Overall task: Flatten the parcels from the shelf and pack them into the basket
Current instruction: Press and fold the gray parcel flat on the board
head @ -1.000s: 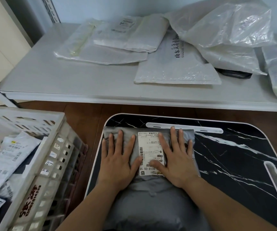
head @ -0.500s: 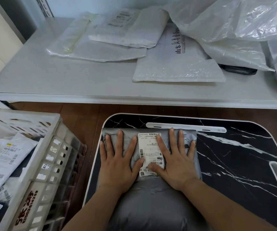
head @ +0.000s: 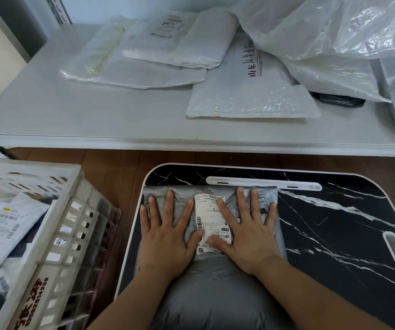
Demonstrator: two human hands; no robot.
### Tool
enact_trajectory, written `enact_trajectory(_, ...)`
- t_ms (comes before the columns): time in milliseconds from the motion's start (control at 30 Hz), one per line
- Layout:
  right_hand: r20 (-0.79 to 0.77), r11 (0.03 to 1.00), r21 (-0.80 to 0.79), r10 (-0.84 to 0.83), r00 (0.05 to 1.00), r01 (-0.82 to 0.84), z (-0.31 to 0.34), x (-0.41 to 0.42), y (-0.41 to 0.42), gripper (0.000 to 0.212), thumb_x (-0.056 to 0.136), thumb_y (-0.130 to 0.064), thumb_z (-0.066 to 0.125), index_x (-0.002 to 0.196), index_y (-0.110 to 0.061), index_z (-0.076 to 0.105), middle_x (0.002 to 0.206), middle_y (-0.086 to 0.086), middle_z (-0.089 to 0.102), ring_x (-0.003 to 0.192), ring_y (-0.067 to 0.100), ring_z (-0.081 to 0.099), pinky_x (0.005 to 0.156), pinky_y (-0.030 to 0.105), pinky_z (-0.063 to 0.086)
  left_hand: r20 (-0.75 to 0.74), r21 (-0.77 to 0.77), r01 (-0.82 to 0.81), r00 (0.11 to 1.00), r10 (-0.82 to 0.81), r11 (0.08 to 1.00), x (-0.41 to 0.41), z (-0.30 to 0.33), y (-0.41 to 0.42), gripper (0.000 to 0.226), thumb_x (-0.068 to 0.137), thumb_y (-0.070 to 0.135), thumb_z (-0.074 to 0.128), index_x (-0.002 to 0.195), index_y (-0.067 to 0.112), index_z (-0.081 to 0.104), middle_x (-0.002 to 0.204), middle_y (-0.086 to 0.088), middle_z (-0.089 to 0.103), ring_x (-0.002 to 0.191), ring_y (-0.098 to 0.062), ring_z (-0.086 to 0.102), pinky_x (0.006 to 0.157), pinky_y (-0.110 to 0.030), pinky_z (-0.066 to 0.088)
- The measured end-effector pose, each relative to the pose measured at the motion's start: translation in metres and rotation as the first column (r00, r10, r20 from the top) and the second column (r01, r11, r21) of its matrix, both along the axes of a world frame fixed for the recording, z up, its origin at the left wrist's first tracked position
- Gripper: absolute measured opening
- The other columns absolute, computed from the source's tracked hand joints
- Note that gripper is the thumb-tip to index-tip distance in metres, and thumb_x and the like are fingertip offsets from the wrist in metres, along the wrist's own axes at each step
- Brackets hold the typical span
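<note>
While both palms bear down on the grey parcel (head: 212, 289), the left hand (head: 168, 236) and the right hand (head: 246, 234) lie side by side on its far half with fingers (head: 253, 206) straight and spread, holding nothing, only pressing. That spread likely serves to drive air toward the near end, which looks puffed up between the forearms. A white shipping label (head: 212, 223) sits between the hands, the right thumb resting on it. The parcel lies on a black marble-patterned bench (head: 334, 229) with a white rim and slots. To the left, just beside it, stands a white slatted basket (head: 56, 234) already holding labelled parcels. Beyond, across a strip of brown wooden floor (head: 110, 167), a grey shelf (head: 96, 120) carries more white mailers (head: 251, 91) and crumpled clear bags (head: 334, 32).
</note>
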State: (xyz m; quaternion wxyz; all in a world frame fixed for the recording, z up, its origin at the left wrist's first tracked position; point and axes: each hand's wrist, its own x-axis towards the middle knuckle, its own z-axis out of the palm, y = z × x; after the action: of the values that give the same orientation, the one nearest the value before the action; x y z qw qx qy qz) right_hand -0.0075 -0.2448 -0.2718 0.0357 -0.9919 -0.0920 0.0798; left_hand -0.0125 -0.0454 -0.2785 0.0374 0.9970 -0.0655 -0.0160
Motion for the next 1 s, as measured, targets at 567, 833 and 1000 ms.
enact_trajectory(567, -0.187, 0.996, -0.092, -0.008, 0.982, -0.01, 0.016, 0.005, 0.002, 0.091, 0.066, -0.09, -0.007, 0.142, -0.045, -0.026, 0.153, 0.002, -0.038, 0.137, 0.032, -0.04, 0.106, 0.069, -0.016, -0.077, 0.014, -0.002, 0.997, 0.003, 1.0, 0.002, 0.001, -0.003, 0.07, 0.092, 0.068, 0.015, 0.148, 0.03, 0.035, 0.155, -0.017, 0.029, 0.138, -0.052, 0.024, 0.11, -0.062, 0.014)
enact_trajectory(833, -0.295, 0.994, 0.1, -0.014, 0.955, 0.045, 0.035, 0.01, -0.007, 0.096, 0.059, -0.09, -0.01, 0.145, -0.048, -0.023, 0.155, -0.003, -0.034, 0.141, 0.024, -0.033, 0.111, 0.063, -0.015, -0.118, 0.061, -0.008, 0.993, 0.015, 0.998, 0.001, 0.019, -0.001, 0.078, 0.07, 0.074, -0.024, 0.142, 0.044, -0.023, 0.153, -0.007, -0.025, 0.142, -0.047, -0.018, 0.112, -0.058, -0.017)
enact_trajectory(1000, -0.15, 0.998, 0.053, 0.034, 0.988, -0.027, 0.058, -0.032, -0.001, 0.076, 0.079, -0.078, -0.001, 0.148, -0.048, -0.009, 0.153, -0.005, -0.033, 0.14, 0.026, -0.036, 0.112, 0.06, -0.018, -0.164, -0.012, 0.036, 0.986, -0.038, 0.999, -0.026, 0.047, -0.006, 0.076, 0.071, 0.073, -0.022, 0.142, 0.046, -0.022, 0.147, 0.002, -0.034, 0.142, -0.04, -0.024, 0.114, -0.058, -0.015)
